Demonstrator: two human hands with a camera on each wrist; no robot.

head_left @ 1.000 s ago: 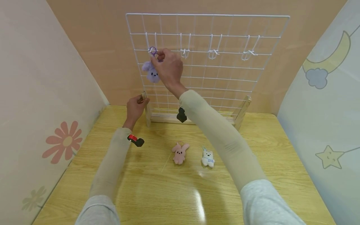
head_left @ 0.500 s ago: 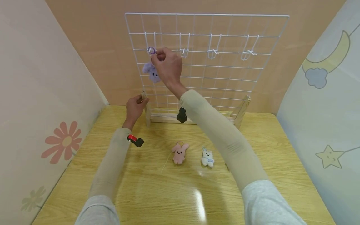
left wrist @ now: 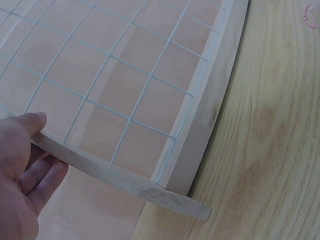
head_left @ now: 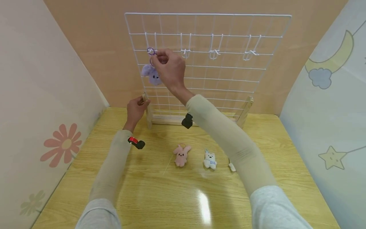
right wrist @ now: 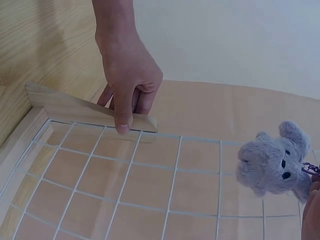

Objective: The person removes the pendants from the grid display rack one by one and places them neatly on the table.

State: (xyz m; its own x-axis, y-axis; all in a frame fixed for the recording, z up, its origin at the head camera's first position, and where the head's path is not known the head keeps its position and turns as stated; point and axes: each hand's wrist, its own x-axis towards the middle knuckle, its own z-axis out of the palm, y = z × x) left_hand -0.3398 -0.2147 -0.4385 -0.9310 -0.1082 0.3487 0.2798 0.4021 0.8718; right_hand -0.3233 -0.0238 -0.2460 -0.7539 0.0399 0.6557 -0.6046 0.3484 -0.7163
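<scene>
My right hand (head_left: pixel 171 68) pinches the chain of a fluffy purple bunny keychain (head_left: pixel 154 78) in front of the leftmost white hook (head_left: pixel 146 39). Its purple ring (head_left: pixel 151 51) overlaps the hook's tip in the head view. The plush dangles below my fingers, partly hidden by the hand; in the right wrist view the whole purple plush (right wrist: pixel 270 162) shows. Thumb and fingers of my left hand (head_left: pixel 136 109) grip the left wooden upright (left wrist: pixel 115 177) of the wire grid stand, thumb on one face and fingers on the other.
The white wire grid (head_left: pixel 208 14) carries more hooks (head_left: pixel 214 52) to the right. On the wooden table (head_left: pixel 160 194) lie a pink bunny keychain (head_left: pixel 181 156) and a white bear keychain (head_left: pixel 210 160). A small white object (head_left: pixel 232 167) shows beside my right forearm. Walls flank both sides.
The purple ring has shifted slightly left at the hook with my right hand. My right forearm has moved a little right, uncovering the small white object. The left hand keeps its grip.
</scene>
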